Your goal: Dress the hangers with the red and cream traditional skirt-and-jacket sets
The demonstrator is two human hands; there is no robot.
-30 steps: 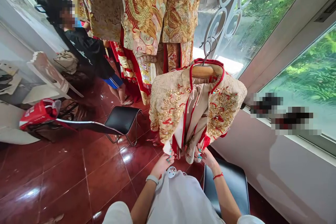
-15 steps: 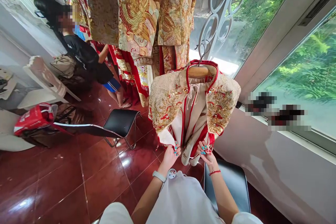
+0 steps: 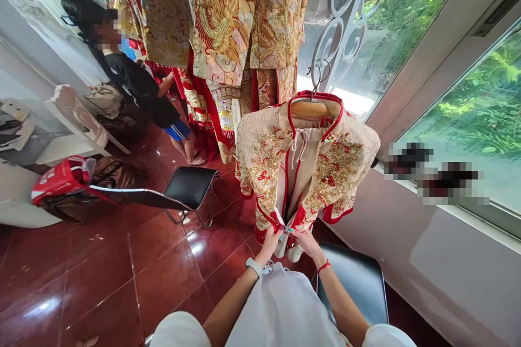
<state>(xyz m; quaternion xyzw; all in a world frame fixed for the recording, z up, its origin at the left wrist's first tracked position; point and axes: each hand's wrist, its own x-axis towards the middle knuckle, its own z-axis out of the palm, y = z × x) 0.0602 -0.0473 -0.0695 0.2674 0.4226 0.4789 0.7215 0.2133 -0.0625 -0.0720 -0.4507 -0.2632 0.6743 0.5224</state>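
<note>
In front of me a cream jacket with gold and red beading and red trim hangs on a wooden hanger, its metal hook against the window grille. My left hand is closed on the lower edge of the left front panel. My right hand grips the right panel's lower edge. Both hands are close together, with the panel edges drawn near each other at the bottom. Higher up the front stands apart, showing the pale lining and tied white strings at the neck.
Other gold embroidered garments hang above to the left. A black chair and a red bag are left; another black seat is beside my right arm. A person in black stands by the garments. A window lines the right.
My hands have moved inward toward each other, bringing the jacket's front edges together at the bottom. The panels, folded outward before, now hang with their beaded faces forward.
</note>
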